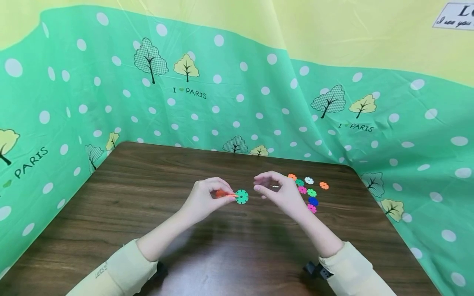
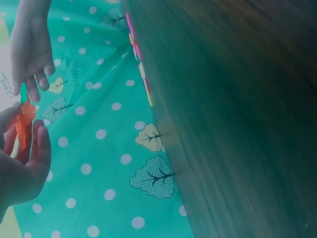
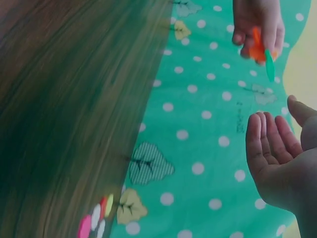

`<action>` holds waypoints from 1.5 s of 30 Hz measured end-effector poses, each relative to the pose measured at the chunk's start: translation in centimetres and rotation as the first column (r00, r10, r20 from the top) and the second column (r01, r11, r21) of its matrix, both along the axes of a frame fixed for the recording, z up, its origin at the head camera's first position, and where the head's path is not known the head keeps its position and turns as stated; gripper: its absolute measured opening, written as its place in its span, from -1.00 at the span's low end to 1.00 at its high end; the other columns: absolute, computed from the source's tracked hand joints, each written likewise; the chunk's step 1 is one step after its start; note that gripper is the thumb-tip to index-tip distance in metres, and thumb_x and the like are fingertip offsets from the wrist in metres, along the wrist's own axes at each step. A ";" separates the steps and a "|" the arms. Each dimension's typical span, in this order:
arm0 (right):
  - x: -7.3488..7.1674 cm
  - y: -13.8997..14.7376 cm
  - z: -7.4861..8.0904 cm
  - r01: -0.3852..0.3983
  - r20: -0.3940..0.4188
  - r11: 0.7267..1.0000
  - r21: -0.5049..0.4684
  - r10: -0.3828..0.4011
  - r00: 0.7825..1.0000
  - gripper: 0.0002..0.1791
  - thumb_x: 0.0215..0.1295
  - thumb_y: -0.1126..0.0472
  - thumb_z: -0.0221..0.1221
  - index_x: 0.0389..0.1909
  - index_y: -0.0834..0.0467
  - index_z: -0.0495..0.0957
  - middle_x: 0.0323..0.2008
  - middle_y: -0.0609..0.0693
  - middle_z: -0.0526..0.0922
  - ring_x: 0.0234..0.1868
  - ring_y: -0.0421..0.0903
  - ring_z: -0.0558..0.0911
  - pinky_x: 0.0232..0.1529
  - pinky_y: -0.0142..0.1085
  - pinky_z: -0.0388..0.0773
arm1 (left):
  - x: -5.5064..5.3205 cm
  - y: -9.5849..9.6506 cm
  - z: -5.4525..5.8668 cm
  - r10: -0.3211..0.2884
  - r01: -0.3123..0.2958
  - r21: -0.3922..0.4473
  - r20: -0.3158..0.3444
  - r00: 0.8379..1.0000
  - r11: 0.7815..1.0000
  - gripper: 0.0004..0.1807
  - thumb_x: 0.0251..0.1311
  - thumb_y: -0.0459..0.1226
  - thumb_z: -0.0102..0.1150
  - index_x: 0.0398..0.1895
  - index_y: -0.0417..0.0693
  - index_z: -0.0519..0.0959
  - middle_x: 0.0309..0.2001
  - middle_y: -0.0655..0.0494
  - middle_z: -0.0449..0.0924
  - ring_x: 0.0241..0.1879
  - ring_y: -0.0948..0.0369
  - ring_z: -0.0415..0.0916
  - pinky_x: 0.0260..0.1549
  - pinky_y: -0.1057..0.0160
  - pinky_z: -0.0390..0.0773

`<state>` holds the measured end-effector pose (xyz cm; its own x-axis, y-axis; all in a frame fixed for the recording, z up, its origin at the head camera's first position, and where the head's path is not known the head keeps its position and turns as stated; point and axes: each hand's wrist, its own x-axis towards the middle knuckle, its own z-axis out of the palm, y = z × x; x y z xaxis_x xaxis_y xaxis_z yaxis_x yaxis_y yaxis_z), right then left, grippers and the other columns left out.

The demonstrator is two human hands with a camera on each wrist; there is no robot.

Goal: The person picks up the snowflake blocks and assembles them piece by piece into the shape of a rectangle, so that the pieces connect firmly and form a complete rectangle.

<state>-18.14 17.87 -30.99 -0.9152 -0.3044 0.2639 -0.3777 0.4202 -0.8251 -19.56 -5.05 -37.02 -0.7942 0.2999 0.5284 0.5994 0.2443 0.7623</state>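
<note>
A couple of orange flower-shaped pieces (image 1: 221,193) are pinched in the left hand (image 1: 201,200), held up over the table (image 1: 148,185), with a notched green disc (image 1: 242,197) stuck on the end. The right hand (image 1: 284,196) is held near it, fingers loosely curved, thumb apart. More bright flower discs (image 1: 312,192) are scattered past that. The table's dark wood grain, and it's surrounded by green-and-yellow cloth (image 1: 252,109) printed with dots and trees.
</note>
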 end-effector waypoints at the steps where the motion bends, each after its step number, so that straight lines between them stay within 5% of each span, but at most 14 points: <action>1: -0.1 0.3 0.1 0.008 -0.015 1.000 0.023 -0.008 1.000 -0.74 0.18 0.29 0.27 -0.11 0.27 0.57 -0.25 0.17 0.68 -0.31 0.15 0.66 -0.36 -0.27 0.64 | 0.0 -0.1 0.0 0.000 0.000 -0.004 0.004 1.000 1.000 -0.92 -0.06 -0.22 0.45 -0.49 0.14 0.69 -0.42 0.32 0.62 -0.47 0.33 0.48 -0.47 0.39 0.49; 8: -1.9 3.5 -0.7 0.047 -0.139 0.987 0.154 -0.026 0.990 -0.71 0.13 0.23 0.33 -0.11 0.15 0.60 -0.27 0.02 0.68 -0.29 -0.16 0.58 -0.29 -0.44 0.57 | -0.1 -0.7 -0.1 -0.008 0.010 -0.044 0.038 0.999 0.999 -0.90 -0.02 -0.26 0.42 -0.50 0.15 0.67 -0.54 0.31 0.58 -0.58 0.31 0.40 -0.58 0.40 0.44; 19: -5.7 8.9 -3.9 0.103 -0.335 0.939 0.328 0.013 0.942 -0.65 0.03 0.17 0.40 -0.11 -0.03 0.62 -0.15 -0.15 0.67 -0.17 -0.22 0.57 -0.21 -0.40 0.52 | 0.0 -1.3 0.4 -0.028 0.040 -0.098 0.117 0.993 0.994 -0.92 0.03 -0.29 0.37 -0.41 0.07 0.65 -0.50 0.24 0.58 -0.57 0.28 0.36 -0.59 0.42 0.39; 28: -6.8 11.3 -6.4 0.079 -0.359 0.897 0.436 0.093 0.929 -0.57 -0.03 0.27 0.42 -0.06 0.13 0.61 -0.09 0.00 0.64 -0.04 -0.03 0.55 -0.09 -0.05 0.53 | 1.4 -1.5 2.6 -0.070 0.091 -0.107 0.183 0.981 0.990 -0.84 0.06 -0.40 0.31 -0.25 -0.14 0.67 -0.33 0.07 0.68 -0.45 0.21 0.48 -0.44 0.36 0.50; 38: -8.8 13.3 -9.8 0.052 -0.372 0.839 0.541 0.183 0.910 -0.61 -0.07 0.33 0.43 -0.13 0.18 0.63 -0.14 0.01 0.67 -0.07 0.01 0.56 -0.04 0.00 0.49 | -0.3 -1.7 0.2 -0.102 0.117 -0.074 0.178 0.979 0.990 -0.75 0.02 -0.31 0.38 -0.18 0.08 0.68 -0.37 0.23 0.65 -0.46 0.26 0.49 -0.44 0.37 0.52; 45: -9.6 14.3 -10.9 0.030 -0.282 0.778 0.628 0.191 0.940 -0.63 -0.02 0.23 0.42 -0.13 0.13 0.65 -0.12 0.00 0.67 -0.03 0.00 0.58 0.01 -0.02 0.51 | -0.4 -1.8 0.1 -0.102 0.113 -0.077 0.141 0.985 0.991 -0.72 -0.01 -0.32 0.40 -0.18 0.14 0.70 -0.30 0.28 0.64 -0.39 0.27 0.51 -0.43 0.36 0.53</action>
<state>-27.69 32.17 -41.94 -0.7800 -0.5699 0.2584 -0.6225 0.7486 -0.2282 -19.92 -6.80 -36.93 -0.8181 0.4261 0.3862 0.5171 0.2510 0.8183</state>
